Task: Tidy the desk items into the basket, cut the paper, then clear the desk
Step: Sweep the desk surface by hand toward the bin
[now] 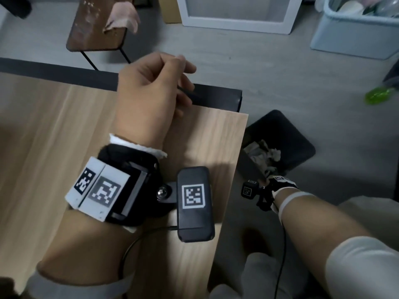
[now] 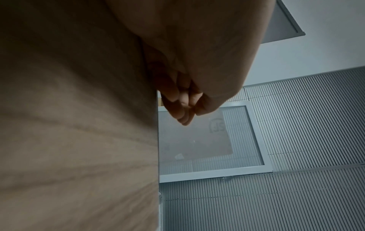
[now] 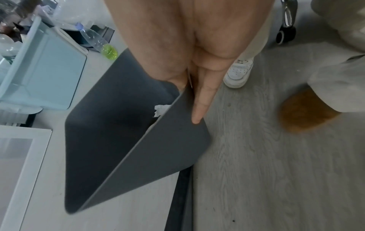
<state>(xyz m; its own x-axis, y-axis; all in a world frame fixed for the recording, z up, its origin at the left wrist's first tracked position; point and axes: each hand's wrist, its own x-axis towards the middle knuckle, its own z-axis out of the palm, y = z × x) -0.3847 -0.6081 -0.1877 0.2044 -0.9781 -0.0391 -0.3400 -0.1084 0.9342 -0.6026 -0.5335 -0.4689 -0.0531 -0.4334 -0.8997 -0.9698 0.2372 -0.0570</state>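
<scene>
My left hand (image 1: 183, 83) hovers over the far right corner of the wooden desk (image 1: 54, 137). Its fingers (image 2: 183, 106) are curled against the thumb, and nothing shows between them. Beside the desk, on the floor, stands a dark grey bin (image 1: 287, 134) with crumpled paper (image 1: 263, 154) inside. My right hand (image 1: 267, 182) reaches down to its near rim and is mostly hidden behind the wrist device. In the right wrist view the right hand (image 3: 197, 87) grips the bin (image 3: 118, 125) wall, thumb inside and index finger stretched down the outside. A white paper scrap (image 3: 161, 109) peeks out.
A pale blue crate (image 1: 354, 33) of clutter stands at the far right, with a green-bottomed bottle (image 1: 377, 94) lying near it. A small brown table (image 1: 95, 26) and a white framed panel (image 1: 235, 16) stand beyond the desk. A white shoe (image 3: 237, 73) is close to the bin.
</scene>
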